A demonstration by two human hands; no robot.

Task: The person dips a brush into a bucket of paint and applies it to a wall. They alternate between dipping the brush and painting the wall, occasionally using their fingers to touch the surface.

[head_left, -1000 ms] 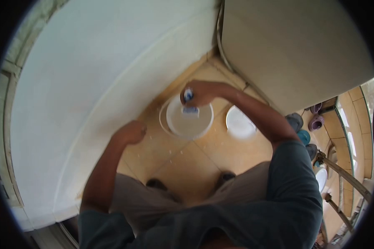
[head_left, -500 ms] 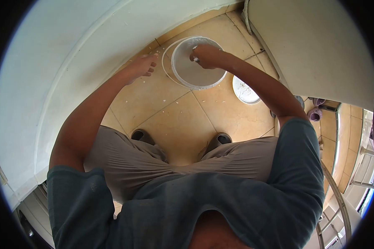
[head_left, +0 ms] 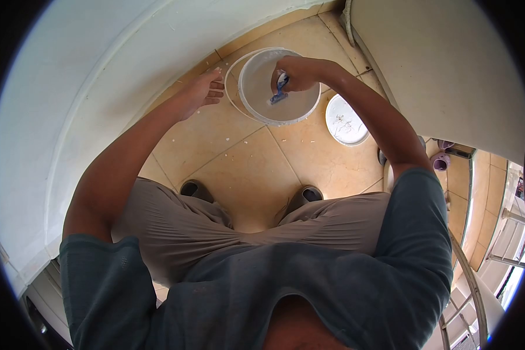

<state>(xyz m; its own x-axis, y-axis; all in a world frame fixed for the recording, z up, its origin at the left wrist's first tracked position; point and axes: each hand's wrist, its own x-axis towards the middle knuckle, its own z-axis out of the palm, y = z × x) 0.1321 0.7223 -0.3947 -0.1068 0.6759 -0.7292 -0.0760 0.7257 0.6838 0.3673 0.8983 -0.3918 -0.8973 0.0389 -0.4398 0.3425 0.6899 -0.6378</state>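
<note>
My right hand (head_left: 297, 73) is over the mouth of a white bucket (head_left: 245, 105), its fingers closed round a small blue razor-like tool (head_left: 279, 96) with a T-shaped head. That head points down into the bucket, whose pale inside shows beneath it. To the left of the bucket, my left hand (head_left: 204, 95) hovers with its fingers spread and nothing in them. The bucket's thin wire-like handle (head_left: 226, 87) hangs out on that side, close to my left fingertips.
A round white lid (head_left: 347, 121) with dark marks lies on the tiled floor (head_left: 245, 157) right of the bucket. Small white flakes are scattered over the tiles. A white wall (head_left: 99, 70) curves along the left; a pale panel (head_left: 443, 70) stands at the right. Purple shoes (head_left: 441, 161) sit farther right.
My right hand has turned and shifted slightly right, bringing the blue tool into view. My left hand has moved slightly, its fingers staying spread.
</note>
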